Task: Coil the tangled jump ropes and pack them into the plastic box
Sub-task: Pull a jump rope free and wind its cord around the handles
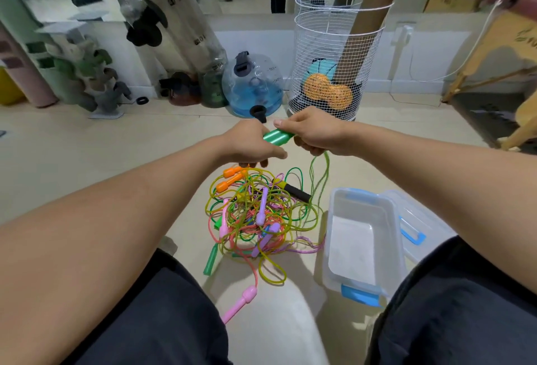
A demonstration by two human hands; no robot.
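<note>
Above the tangled pile [255, 213], my left hand [250, 144] and right hand [313, 132] both gripped the green handles [277, 136], lifting their cord free for coiling.

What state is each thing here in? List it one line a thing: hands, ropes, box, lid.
left hand: grips one end of the green handle.
right hand: grips the other end.
green handle: lifted above the pile, its cord hanging down.
jump ropes: tangled in a heap on the floor, none coiled.
plastic box: open, empty, right of the heap.
lid: off, beside the box.
</note>
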